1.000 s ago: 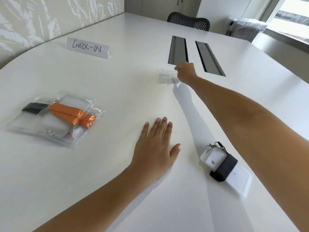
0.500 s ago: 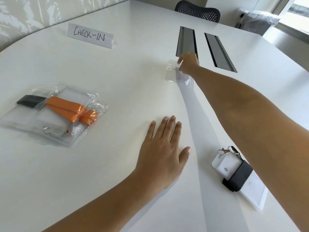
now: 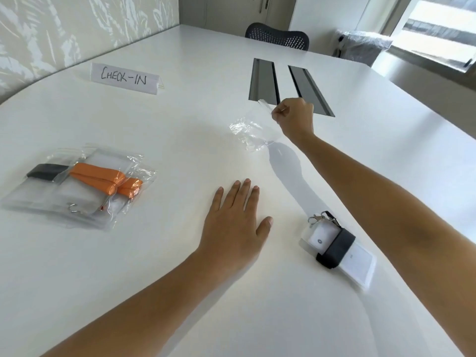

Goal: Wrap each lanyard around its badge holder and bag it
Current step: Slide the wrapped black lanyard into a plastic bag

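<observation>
Far across the table point(image 3: 154, 266), the right hand point(image 3: 293, 117) is pinching the edge of a light, floppy-looking bag point(image 3: 251, 132); the left hand point(image 3: 234, 220) is lying flat

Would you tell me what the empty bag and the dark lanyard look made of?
The empty bag, pinched by the right hand, looks like thin clear plastic film: see-through, crinkled, glinting. The dark lanyard round the badge holder looks like matte woven fabric, though the weave is too small to confirm.
</observation>
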Available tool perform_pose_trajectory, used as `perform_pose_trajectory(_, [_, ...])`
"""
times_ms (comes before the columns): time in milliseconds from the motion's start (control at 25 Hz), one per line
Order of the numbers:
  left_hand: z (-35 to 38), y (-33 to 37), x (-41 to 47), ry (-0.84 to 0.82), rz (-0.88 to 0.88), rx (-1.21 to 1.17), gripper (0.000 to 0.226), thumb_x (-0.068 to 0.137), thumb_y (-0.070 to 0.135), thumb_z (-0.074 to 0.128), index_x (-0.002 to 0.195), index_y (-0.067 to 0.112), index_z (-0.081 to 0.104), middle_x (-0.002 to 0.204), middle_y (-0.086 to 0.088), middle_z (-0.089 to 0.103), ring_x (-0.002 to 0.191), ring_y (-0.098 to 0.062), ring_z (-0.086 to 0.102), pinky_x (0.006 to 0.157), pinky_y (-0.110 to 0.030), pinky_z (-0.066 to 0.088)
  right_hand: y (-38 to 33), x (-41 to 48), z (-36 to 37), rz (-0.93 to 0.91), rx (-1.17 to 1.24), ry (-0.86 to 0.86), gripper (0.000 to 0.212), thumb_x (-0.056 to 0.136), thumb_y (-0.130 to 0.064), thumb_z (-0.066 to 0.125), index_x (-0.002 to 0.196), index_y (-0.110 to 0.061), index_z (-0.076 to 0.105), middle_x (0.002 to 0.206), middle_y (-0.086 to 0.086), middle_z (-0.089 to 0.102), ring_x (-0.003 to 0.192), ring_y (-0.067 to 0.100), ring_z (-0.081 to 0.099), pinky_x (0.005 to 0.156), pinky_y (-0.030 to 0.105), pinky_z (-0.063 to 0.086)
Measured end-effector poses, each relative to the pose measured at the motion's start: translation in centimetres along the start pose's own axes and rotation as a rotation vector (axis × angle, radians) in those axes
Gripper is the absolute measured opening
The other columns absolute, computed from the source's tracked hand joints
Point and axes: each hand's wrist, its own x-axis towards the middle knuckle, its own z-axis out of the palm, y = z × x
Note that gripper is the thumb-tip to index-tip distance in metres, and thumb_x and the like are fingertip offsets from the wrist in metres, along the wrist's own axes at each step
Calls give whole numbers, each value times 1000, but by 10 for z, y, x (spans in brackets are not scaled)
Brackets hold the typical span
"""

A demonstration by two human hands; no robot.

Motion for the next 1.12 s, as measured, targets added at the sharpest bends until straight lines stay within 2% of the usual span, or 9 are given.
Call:
perform_pose_trajectory(120, [-1,0,1,-7,4,-11,66,97,51,22,153,18,9,162,1,1,149,-13,-2,121,-38,-3,-3,-36,-42,-6,147,24,5,78,-2,72,81,-5,75,78,8,74,67,15,66,66,20,52])
perform_pose_trajectory(280, [-4,2,2,27,-32,-146,77,95,54,36,153,15,3,162,0,3,149,-16,0,121,-36,2,-5,-86,-94,52,326,17,7,74,-9,80,80,-11,76,66,-13,69,54,-9,59,53,4,42])
perform_pose_trajectory(400, [-16,20,2,210,55,-316,90,89,55,50,153,17,-1,162,2,1,149,-17,-2,119,-30,6,-4,-123,-132,113,450,-8,10,72,-14,84,76,-18,75,60,-11,68,49,-4,56,51,11,43])
perform_pose_trajectory(480, [-26,37,5,317,166,-300,96,86,55,56,154,15,2,162,2,2,149,-16,0,119,-29,8,-4,-144,-151,144,527,-48,11,72,-16,84,74,-19,75,60,-5,69,50,6,55,52,18,45])
perform_pose_trajectory(600, [-36,65,10,349,242,-316,107,79,56,65,153,13,2,162,1,1,149,-15,1,121,-36,12,-8,-170,-167,164,625,-126,10,71,-17,85,74,-18,76,64,4,70,61,20,56,57,28,46])
perform_pose_trajectory(720, [-40,86,13,365,238,-349,120,69,54,75,153,14,-2,162,2,-1,149,-16,-1,121,-43,12,-9,-190,-177,163,677,-173,9,71,-20,85,75,-18,77,65,5,69,63,22,57,59,29,46])
perform_pose_trajectory(840, [-42,93,15,406,227,-348,121,67,54,77,153,15,0,161,2,6,149,-15,1,121,-45,9,-8,-201,-184,164,670,-188,9,72,-20,84,76,-18,77,65,5,69,61,22,56,61,31,47])
perform_pose_trajectory(960, [-42,95,15,452,229,-334,112,69,60,70,152,17,8,158,1,19,147,-14,10,120,-47,11,-6,-201,-192,168,671,-196,9,73,-18,84,77,-16,76,67,7,69,63,23,57,61,30,48])
perform_pose_trajectory(1120, [-44,99,16,457,248,-339,113,68,70,64,152,18,10,156,0,21,147,-13,11,120,-47,10,-7,-197,-196,149,643,-224,8,74,-13,83,76,-14,75,65,2,70,61,15,60,57,27,49])
